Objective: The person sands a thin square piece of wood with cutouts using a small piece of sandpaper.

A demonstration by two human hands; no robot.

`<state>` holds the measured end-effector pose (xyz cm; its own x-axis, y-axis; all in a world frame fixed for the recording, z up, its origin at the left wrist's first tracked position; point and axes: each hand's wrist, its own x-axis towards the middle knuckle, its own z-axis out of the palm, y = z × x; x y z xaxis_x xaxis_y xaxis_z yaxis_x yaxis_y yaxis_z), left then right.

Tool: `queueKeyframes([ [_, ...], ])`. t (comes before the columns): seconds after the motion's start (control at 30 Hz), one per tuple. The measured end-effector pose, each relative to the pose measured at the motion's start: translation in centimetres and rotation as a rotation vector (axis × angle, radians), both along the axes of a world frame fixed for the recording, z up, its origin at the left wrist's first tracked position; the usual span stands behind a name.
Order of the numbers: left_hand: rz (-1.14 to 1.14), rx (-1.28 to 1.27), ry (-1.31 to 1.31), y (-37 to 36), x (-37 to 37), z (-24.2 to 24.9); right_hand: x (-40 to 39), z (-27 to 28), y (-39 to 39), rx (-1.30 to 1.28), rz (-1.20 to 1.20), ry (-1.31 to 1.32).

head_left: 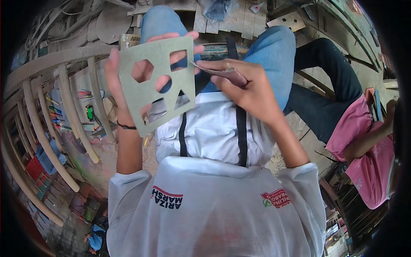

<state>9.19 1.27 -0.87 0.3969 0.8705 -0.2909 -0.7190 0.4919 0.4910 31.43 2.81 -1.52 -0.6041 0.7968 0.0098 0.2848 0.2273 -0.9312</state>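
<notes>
My left hand (114, 83) holds up a thin, pale green-grey board (162, 64) with several cut-outs, among them a hexagon, a circle and a triangle. The thumb is at the board's left edge, and fingers show behind it and past its top and right edges. In my right hand (259, 92) is a folded, brownish sheet that looks like sandpaper (233, 77), pinched between thumb and fingers. Its tip is at the board's right edge, beside the four-sided hole; whether it touches is hard to tell.
Curved wooden rails (68, 103) stand at left, with pens and a green item (89, 112) beyond. Ahead lie wooden slats (242, 25), a plastic bag (218, 9) and a small white bottle (256, 7). A person in a pink shirt (353, 124) sits close at right.
</notes>
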Motion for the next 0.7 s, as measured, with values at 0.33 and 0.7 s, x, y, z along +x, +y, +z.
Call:
queueKeyframes([
  [0.33, 0.369, 0.471, 0.540, 0.2, 4.5, -1.2, -3.9, 1.5, -0.7, -1.041, -0.429, 0.751],
  [0.7, 0.317, 0.304, 0.573, 0.3, 3.9, 1.3, -3.1, -0.7, -1.8, -0.182, -0.196, 0.214],
])
